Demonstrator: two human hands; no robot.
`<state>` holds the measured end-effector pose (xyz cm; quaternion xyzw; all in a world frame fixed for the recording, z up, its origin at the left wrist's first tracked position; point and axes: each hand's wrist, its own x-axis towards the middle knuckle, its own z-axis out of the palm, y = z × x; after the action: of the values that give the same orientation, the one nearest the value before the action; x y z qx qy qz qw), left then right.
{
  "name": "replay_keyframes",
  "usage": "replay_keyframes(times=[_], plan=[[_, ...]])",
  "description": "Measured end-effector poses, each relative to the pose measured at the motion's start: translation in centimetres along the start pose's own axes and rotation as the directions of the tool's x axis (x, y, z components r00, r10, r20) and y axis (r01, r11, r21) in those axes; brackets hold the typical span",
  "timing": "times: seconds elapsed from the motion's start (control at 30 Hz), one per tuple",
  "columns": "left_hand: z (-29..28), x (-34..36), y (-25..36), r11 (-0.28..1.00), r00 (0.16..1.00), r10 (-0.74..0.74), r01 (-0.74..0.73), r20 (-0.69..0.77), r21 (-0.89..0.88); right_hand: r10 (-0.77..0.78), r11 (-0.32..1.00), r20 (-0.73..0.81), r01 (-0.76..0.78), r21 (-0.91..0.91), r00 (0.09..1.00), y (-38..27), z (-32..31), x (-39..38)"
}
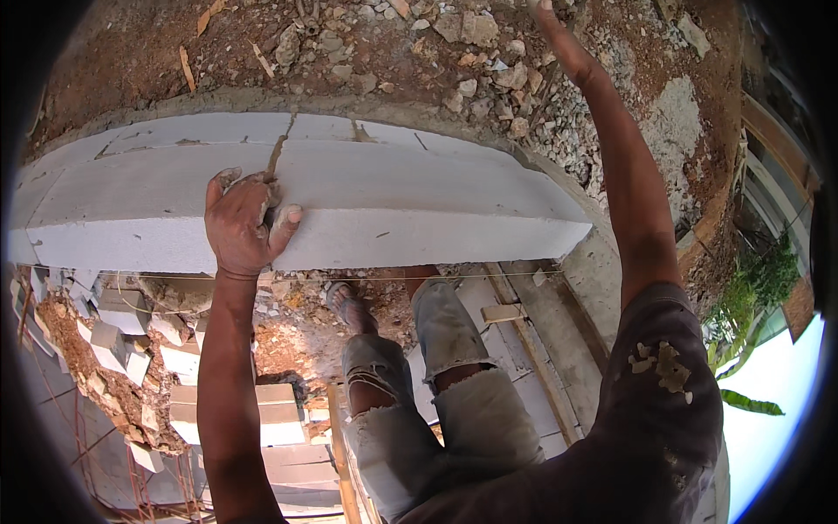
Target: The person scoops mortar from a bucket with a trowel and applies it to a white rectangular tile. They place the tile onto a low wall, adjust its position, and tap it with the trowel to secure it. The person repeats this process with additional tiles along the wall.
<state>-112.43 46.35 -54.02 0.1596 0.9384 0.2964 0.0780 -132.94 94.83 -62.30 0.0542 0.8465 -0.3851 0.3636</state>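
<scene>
A low wall of pale grey lightweight blocks (410, 179) curves across the view. My left hand (244, 223) rests on its top near the front edge, fingers bent and thumb held apart; I see nothing held in it. Just beyond those fingers, wet mortar (278, 157) fills a joint between two blocks. My right arm stretches far forward over the wall. Only a sliver of my right hand (545, 7) shows at the upper edge, above the rubble, with its fingers cut off by the frame.
Beyond the wall lie reddish soil and broken stones (489, 79). A thin string line (349, 279) runs along its near side. Below are my legs, wooden planks (541, 367), loose cut blocks (122, 310) and thin reddish rods (148, 476). Green plants (759, 279) stand at the right.
</scene>
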Motion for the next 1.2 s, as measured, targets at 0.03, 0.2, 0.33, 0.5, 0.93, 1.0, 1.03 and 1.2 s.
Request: replay_keyframes(times=[0.03,0.2,0.33,0.5,0.93,1.0,1.03,1.2], plan=[[0.0,0.1,-0.1,1.000,1.000,0.010,-0.010,-0.013,-0.012,0.021,0.999,-0.134,-0.015,0.042,0.991,2.0,-2.8,-1.0],[-0.3,-0.8,-0.2,0.998,0.998,-0.059,0.059,0.037,0.013,0.434,0.574,0.187,-0.111,-0.811,0.881,8.0,7.2,-16.1],[0.1,0.1,-0.1,0.999,0.996,-0.053,0.054,0.068,-0.003,0.574,0.814,0.515,-0.512,-0.274,0.637,13.0,3.7,-15.3],[0.2,-0.7,-0.2,0.997,0.997,-0.074,0.074,0.033,0.005,0.469,0.862,0.178,-0.403,-0.308,0.865,18.2,2.9,-15.8],[1.1,-1.2,-1.5,0.998,0.995,-0.059,0.061,-0.080,0.015,0.525,0.818,0.485,-0.259,-0.513,0.699,16.3,4.7,-18.5],[1.4,-1.6,-2.5,0.999,0.998,0.011,-0.008,-0.069,0.048,0.559,0.829,0.579,-0.413,-0.377,0.594,18.9,3.6,-16.5],[0.9,-1.8,-1.7,0.999,0.999,-0.016,0.018,-0.039,0.032,0.525,0.851,0.490,-0.414,-0.325,0.696,15.9,3.2,-16.1],[1.0,-1.9,-0.5,0.999,0.999,-0.038,0.038,-0.015,-0.004,0.427,0.861,0.238,-0.311,-0.403,0.872,15.4,5.2,-18.8]])
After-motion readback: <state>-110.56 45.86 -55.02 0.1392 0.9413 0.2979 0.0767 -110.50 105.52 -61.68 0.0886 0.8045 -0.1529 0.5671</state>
